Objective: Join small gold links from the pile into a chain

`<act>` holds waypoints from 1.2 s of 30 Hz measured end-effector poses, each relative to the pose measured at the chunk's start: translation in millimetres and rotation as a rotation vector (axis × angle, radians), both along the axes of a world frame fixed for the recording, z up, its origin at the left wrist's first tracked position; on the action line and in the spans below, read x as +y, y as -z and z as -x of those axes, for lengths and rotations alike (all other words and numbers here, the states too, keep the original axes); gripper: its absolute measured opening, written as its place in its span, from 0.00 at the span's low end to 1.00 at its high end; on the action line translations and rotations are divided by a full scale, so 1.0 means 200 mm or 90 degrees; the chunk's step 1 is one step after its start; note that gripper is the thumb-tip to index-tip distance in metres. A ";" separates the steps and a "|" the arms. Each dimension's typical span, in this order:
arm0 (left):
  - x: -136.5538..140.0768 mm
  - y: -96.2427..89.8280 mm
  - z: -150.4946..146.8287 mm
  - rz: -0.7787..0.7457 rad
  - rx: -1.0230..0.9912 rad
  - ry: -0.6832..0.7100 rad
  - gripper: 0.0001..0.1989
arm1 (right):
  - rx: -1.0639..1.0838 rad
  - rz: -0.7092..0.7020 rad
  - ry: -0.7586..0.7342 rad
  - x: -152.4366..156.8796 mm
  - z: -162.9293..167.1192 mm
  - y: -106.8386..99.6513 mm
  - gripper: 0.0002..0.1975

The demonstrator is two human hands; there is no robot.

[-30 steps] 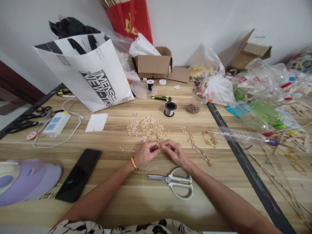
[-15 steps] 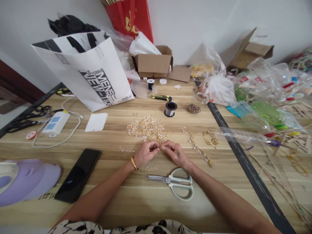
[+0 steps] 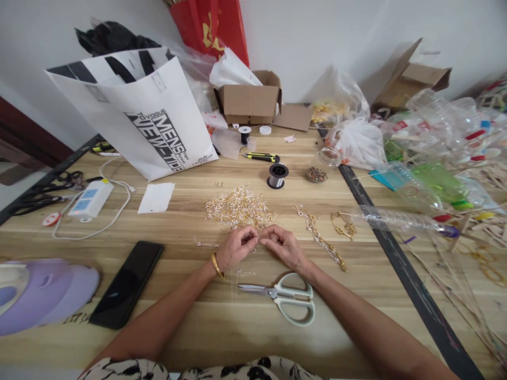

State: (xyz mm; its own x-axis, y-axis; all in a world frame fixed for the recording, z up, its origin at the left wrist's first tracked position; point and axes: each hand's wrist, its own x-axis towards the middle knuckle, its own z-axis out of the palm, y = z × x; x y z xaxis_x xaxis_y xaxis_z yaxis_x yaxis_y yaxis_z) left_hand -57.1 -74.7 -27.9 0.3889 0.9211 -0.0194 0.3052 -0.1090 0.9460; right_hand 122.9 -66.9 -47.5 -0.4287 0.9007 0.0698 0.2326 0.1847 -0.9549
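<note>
Fingertip to fingertip, my left hand (image 3: 238,246) and my right hand (image 3: 283,245) pinch together at the near edge of a pile of small gold and clear beads (image 3: 240,207). What sits between the fingers is too small to make out. A short beaded strand (image 3: 206,244) lies left of my left hand, and another short piece of chain (image 3: 245,272) is just below it. Scissors with pale green handles (image 3: 293,298) rest beneath my right hand, blades pointing left. To the right lies a longer gold and clear beaded chain (image 3: 321,237).
A spool of wire (image 3: 278,176), a yellow-black utility knife (image 3: 261,157) and a jar of small beads (image 3: 321,168) stand behind the pile. A black phone (image 3: 127,285) and a power strip (image 3: 91,200) are at left. Plastic bottles (image 3: 435,179) crowd the right.
My hands have shifted only slightly, with both still pinching close together. The other things on the table stay in place.
</note>
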 end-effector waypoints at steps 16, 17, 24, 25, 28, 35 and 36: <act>0.01 0.04 0.02 0.041 -0.039 0.006 0.08 | -0.028 -0.016 -0.016 -0.01 0.00 -0.02 0.11; 0.01 0.04 0.02 0.040 -0.039 0.006 0.08 | -0.030 -0.017 -0.014 -0.01 0.00 -0.02 0.11; 0.01 0.04 0.03 0.069 -0.053 0.003 0.09 | -0.012 0.008 -0.008 0.00 0.00 -0.01 0.12; 0.01 0.04 0.03 0.067 -0.052 0.002 0.09 | -0.008 0.014 -0.007 0.00 0.00 -0.01 0.13; 0.02 0.04 0.02 0.037 -0.029 0.011 0.08 | -0.006 0.020 -0.005 0.00 0.00 -0.02 0.13; 0.00 -0.01 -0.01 -0.086 0.107 0.009 0.09 | -0.044 -0.014 0.005 -0.01 0.01 -0.03 0.14; -0.01 -0.01 -0.02 -0.100 0.124 0.010 0.08 | -0.049 -0.024 0.009 -0.01 0.02 -0.03 0.14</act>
